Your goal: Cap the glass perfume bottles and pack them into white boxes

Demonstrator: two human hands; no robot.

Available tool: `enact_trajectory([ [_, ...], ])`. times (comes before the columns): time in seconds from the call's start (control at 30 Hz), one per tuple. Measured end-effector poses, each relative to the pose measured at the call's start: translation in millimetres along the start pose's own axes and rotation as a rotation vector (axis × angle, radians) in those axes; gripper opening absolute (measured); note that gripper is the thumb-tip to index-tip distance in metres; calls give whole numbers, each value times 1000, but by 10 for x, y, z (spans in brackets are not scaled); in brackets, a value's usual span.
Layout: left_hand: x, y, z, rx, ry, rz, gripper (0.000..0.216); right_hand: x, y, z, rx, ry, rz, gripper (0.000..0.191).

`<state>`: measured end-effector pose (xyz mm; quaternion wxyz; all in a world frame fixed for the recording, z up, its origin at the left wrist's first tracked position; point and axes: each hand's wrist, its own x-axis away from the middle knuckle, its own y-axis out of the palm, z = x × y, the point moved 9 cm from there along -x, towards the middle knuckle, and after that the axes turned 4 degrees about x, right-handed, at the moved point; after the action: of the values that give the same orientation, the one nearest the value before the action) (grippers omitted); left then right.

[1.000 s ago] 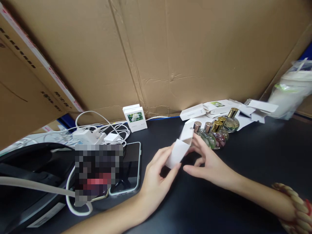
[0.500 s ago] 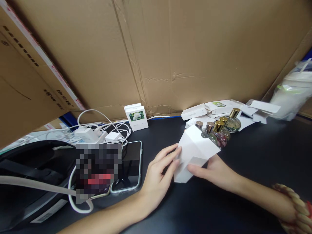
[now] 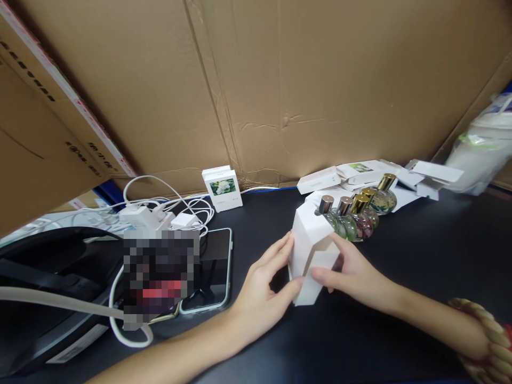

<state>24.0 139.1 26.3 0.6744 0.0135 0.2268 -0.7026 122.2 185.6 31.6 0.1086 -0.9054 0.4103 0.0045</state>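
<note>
Between my hands is a white cardboard box (image 3: 307, 234), partly folded, with a flap bent outward on the side facing me. My left hand (image 3: 266, 282) grips its left side, thumb in front and fingers along the wall. My right hand (image 3: 350, 272) pinches the right side near the flap (image 3: 320, 274), with some of its fingers hidden behind. Just beyond the box stands a row of small round glass perfume bottles (image 3: 362, 226) with silver and gold caps; the nearest ones are partly covered by the box.
Flattened white cartons (image 3: 358, 173) lie behind the bottles. A closed box with a flower picture (image 3: 223, 189) stands against the cardboard wall (image 3: 320, 80). At left are a phone (image 3: 210, 272), white cables with chargers (image 3: 140, 216) and a black bag-like object (image 3: 52, 277). A bagged cup (image 3: 480, 149) stands far right.
The box has turned more upright, and its top panel has come down from its spread position. My right hand has closed in on the box's side; my left thumb has moved to its front.
</note>
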Motion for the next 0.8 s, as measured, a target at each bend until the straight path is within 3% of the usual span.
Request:
enact_trajectory([
  [0.2,-11,24,53,106,-25,-52,49,-29,-71,57,-31,49,38,82],
  [0.5,-15,-14,24,161,-31,12,51,-23,-62,84,-17,73,41,83],
  [0.8,-1,-52,113,-3,41,59,57,0,-35,-112,28,-79,38,47],
])
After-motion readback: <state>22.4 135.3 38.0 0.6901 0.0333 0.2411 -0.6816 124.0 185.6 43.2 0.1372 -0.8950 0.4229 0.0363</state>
